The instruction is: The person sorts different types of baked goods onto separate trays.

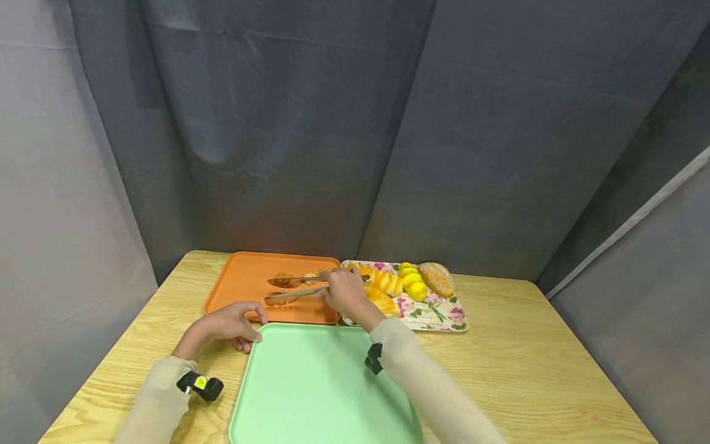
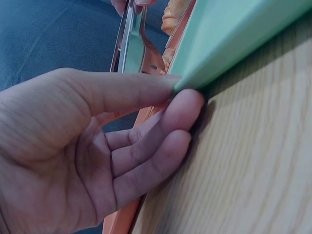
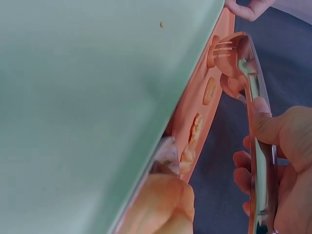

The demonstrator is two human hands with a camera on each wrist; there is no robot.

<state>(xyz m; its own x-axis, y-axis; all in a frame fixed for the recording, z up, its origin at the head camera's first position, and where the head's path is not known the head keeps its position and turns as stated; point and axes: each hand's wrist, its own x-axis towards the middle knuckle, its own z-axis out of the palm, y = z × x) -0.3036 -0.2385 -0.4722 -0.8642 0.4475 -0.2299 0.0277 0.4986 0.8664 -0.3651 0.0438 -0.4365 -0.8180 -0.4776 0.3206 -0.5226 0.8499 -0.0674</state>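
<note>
My left hand [image 1: 230, 322] pinches the far left corner of a light green tray [image 1: 322, 382], thumb at the rim and fingers curled beneath, as the left wrist view shows. In my right hand [image 1: 345, 291] is a pair of metal tongs [image 3: 265, 180], their spread ends pointing left over an orange tray [image 1: 241, 280]. Several small cookie-like pieces lie on that tray; one round piece [image 3: 209, 91] shows beside the tong heads in the right wrist view. Nothing is visible between the tong ends.
A floral tray [image 1: 427, 322] stands right of the orange one. It bears a ridged bread roll [image 1: 388, 282], a bright yellow twisted bread [image 1: 413, 282], a seeded bun [image 1: 436, 279] and another golden bread [image 1: 383, 302]. Dark curtains [image 1: 310, 135] hang behind the wooden table [image 1: 516, 357].
</note>
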